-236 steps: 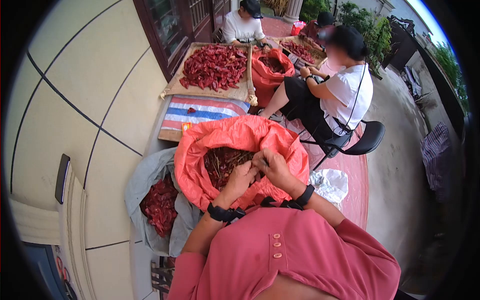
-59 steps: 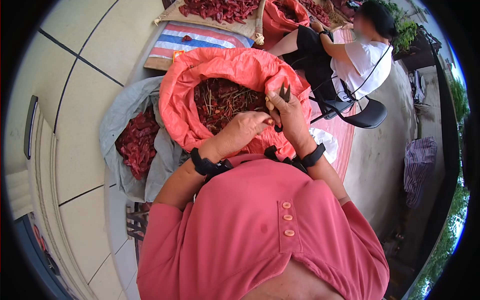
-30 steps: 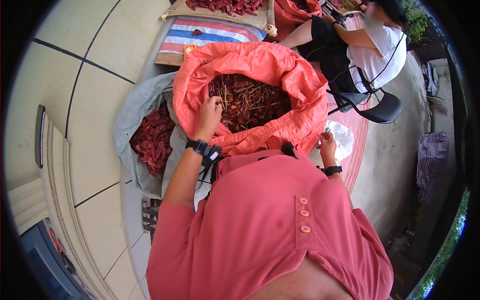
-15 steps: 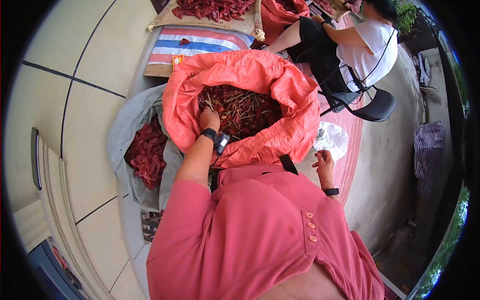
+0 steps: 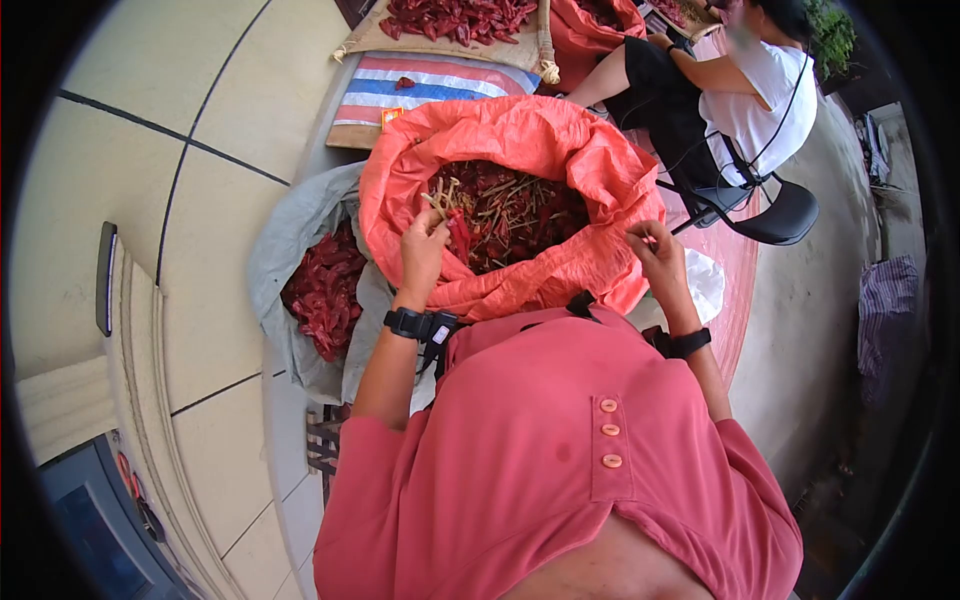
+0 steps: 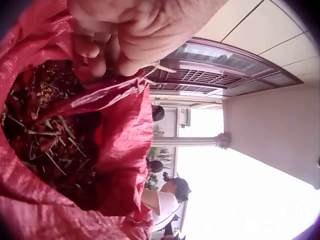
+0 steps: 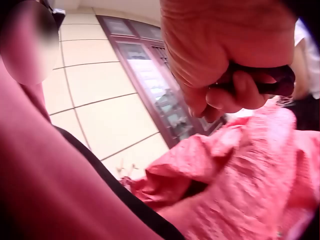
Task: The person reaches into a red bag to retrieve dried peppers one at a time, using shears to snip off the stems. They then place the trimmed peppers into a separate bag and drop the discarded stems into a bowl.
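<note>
My left hand (image 5: 424,252) pinches dried red chili peppers (image 5: 459,234) at the left rim of the red woven sack (image 5: 490,125). Pale stems stick up past the fingertips in the head view. From the left wrist, one long wrinkled chili (image 6: 100,96) hangs below the fingers, over the sack's mouth. Inside the sack lie cut stems and chili pieces (image 5: 520,225). My right hand (image 5: 662,262) is raised by the sack's right rim, its fingers curled round scissors. Their dark handle (image 7: 284,82) shows in the right wrist view; the blades are hidden there.
A grey sack (image 5: 275,255) of red chilies stands left of the red one. Beyond lie a striped cloth (image 5: 430,85) and a tray (image 5: 385,40) heaped with chilies. A person sits on a black chair (image 5: 790,215) at right. A white plastic bag (image 5: 706,285) lies behind my right hand.
My left hand reached into the sack and has come back up to its rim with chilies. The right hand swung out by the white bag, then rose toward the sack's right rim.
</note>
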`<act>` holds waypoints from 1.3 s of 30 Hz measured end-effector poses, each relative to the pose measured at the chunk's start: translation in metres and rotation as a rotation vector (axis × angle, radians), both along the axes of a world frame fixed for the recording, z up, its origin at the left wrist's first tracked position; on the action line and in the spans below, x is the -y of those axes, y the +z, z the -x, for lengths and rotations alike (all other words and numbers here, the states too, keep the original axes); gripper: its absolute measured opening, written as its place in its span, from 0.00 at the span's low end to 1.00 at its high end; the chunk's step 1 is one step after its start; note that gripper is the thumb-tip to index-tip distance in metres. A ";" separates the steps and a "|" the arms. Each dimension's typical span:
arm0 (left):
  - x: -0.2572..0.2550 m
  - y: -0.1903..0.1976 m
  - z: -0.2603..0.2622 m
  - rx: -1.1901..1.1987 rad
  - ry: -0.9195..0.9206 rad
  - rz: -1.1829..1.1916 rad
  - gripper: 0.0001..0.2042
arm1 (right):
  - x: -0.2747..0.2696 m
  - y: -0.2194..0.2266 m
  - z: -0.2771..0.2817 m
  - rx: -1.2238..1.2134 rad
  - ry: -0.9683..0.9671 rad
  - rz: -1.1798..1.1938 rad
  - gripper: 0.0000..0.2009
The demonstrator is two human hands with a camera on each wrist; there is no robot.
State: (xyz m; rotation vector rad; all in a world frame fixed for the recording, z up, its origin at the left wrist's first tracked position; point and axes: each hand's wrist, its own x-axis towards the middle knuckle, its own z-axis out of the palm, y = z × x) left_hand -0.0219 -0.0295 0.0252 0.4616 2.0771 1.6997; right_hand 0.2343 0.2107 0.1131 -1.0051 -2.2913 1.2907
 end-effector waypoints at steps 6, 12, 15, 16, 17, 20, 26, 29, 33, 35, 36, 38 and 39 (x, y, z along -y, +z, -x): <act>-0.020 0.047 -0.028 -0.285 -0.129 0.072 0.07 | 0.021 0.030 0.096 -0.148 0.422 0.277 0.08; -0.039 0.084 -0.043 -0.764 -0.205 0.154 0.07 | 0.052 0.015 0.132 -0.261 0.396 0.295 0.15; -0.042 0.093 -0.049 -0.806 -0.171 0.124 0.08 | 0.043 0.013 0.130 -0.224 0.361 0.577 0.12; -0.045 0.095 -0.053 -0.787 -0.100 0.064 0.08 | 0.047 0.015 0.129 -0.301 0.347 0.608 0.08; -0.048 0.095 -0.057 -0.767 -0.030 0.004 0.08 | 0.048 0.018 0.126 -0.307 0.308 0.612 0.08; -0.045 0.094 -0.068 -0.790 -0.080 0.067 0.13 | 0.048 0.036 0.121 -0.344 0.214 0.593 0.05; -0.055 0.095 -0.071 -0.813 -0.211 0.047 0.19 | 0.047 0.036 0.107 -0.320 0.182 0.592 0.06; -0.062 0.104 -0.079 -0.860 -0.071 -0.043 0.20 | 0.051 0.037 0.106 -0.338 0.078 0.604 0.07; -0.070 0.106 -0.081 -0.844 -0.110 0.070 0.20 | 0.061 0.050 0.108 -0.381 -0.054 0.607 0.06; -0.075 0.090 -0.081 -0.723 -0.095 0.055 0.19 | 0.063 0.051 0.109 -0.365 -0.095 0.634 0.06; -0.077 0.087 -0.081 -0.691 -0.090 0.037 0.18 | 0.064 0.051 0.110 -0.357 -0.114 0.648 0.06; -0.079 0.081 -0.081 -0.626 -0.079 0.001 0.16 | 0.065 0.047 0.111 -0.401 -0.123 0.666 0.05; -0.080 0.079 -0.079 -0.701 -0.078 0.035 0.16 | 0.067 0.043 0.112 -0.422 -0.127 0.675 0.05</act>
